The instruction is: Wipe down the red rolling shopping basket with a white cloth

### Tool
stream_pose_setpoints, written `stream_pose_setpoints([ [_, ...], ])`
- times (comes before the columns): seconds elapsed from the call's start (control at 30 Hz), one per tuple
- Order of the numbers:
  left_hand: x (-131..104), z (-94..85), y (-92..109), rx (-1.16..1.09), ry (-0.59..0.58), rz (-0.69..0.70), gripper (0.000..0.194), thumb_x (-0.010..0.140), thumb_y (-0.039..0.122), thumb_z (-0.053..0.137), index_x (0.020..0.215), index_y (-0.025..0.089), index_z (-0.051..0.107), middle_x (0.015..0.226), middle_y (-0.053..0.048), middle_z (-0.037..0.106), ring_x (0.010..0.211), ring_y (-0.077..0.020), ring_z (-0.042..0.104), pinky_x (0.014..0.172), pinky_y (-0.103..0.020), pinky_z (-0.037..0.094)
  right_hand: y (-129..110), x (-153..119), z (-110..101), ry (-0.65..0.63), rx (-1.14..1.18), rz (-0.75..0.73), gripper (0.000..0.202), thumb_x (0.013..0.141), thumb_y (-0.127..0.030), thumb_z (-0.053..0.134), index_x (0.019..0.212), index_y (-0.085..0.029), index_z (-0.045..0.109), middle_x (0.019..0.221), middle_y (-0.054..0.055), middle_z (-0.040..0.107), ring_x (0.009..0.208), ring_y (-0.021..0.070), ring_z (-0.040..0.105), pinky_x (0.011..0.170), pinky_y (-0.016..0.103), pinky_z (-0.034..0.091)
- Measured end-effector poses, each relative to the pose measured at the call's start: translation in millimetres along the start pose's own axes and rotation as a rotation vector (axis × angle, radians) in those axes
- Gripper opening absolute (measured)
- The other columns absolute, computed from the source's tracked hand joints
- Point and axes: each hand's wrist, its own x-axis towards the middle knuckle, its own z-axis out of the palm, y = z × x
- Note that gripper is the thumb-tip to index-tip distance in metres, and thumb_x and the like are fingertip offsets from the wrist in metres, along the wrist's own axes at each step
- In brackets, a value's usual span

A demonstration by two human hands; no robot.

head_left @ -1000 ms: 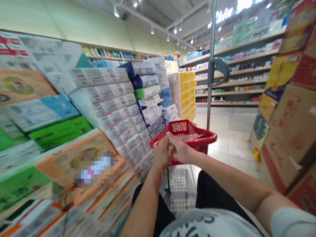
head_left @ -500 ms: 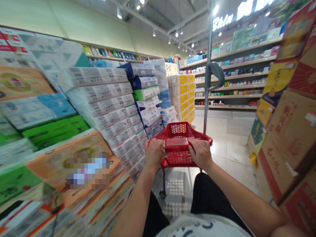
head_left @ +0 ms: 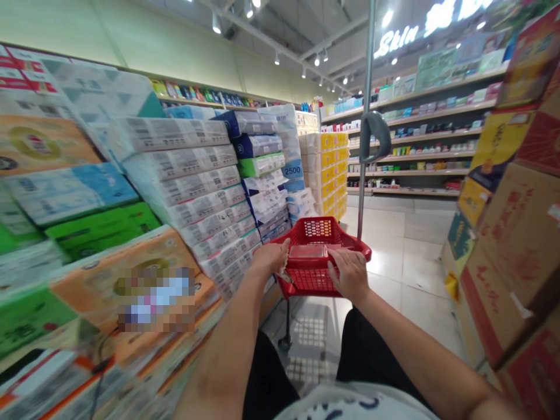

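Observation:
Ahead of me stands a red shopping cart with a mesh basket and a tall grey pole on its right side. My left hand is closed at the left end of the cart handle; its wrist is bent and most of its fingers are hidden. A small pale item that I cannot make out shows at its inner edge. Around the right part of the handle, the fingers of my right hand are wrapped. The part of the basket that shows holds nothing I can make out.
Stacked tissue packs rise close on the left, with yellow-and-white packs farther ahead. Cardboard cartons line the right side. Shelves of small goods stand at the back, beyond the pale tiled floor.
The cart and its pole have shifted slightly left in view. My left wrist has turned and its forearm swung left, while my right hand keeps its grip on the handle.

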Motion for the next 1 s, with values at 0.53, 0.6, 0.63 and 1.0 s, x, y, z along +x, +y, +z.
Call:
stream_pose_setpoints([
  [0.53,-11.0,11.5,7.9,-0.099,0.123,-0.066,0.059,0.096,0.044,0.021,0.080,0.016,0.071,0.087,-0.014,0.072,0.088,-0.0249,0.065,0.080,-0.036,0.045,2.2,-4.8,-1.3,0.023,-0.008,-0.034,0.033,0.088,-0.022,0.053,0.121,-0.018,0.058,0.108,0.008,0.068,0.101,0.0224,0.059,0.093,0.038,0.031],
  [0.6,-31.2,27.5,9.4,-0.108,0.275,-0.017,0.050,0.096,0.038,0.022,0.098,0.019,0.069,0.105,-0.011,0.070,0.103,-0.0235,0.061,0.094,-0.037,0.040,1.7,-4.4,-2.2,0.027,-0.011,-0.036,0.033,0.088,-0.022,0.053,0.121,-0.017,0.059,0.108,0.008,0.068,0.101,0.0224,0.059,0.093,0.038,0.031],
  [0.63,-39.7,33.7,10.2,-0.119,0.421,0.017,0.047,0.096,0.036,0.024,0.106,0.019,0.066,0.110,-0.011,0.068,0.108,-0.0233,0.058,0.099,-0.038,0.036,1.2,-4.1,-2.1,0.030,-0.014,-0.035,0.033,0.088,-0.022,0.053,0.120,-0.017,0.059,0.108,0.008,0.068,0.100,0.0223,0.059,0.092,0.038,0.031],
  [1.0,-17.8,16.6,6.2,-0.091,0.165,-0.034,0.059,0.097,0.043,0.019,0.083,0.017,0.070,0.086,-0.012,0.071,0.087,-0.0240,0.064,0.081,-0.036,0.043,1.7,-4.8,0.5,0.035,-0.004,-0.028,0.033,0.088,-0.021,0.052,0.120,-0.018,0.058,0.108,0.007,0.068,0.099,0.0218,0.059,0.092,0.037,0.031],
])
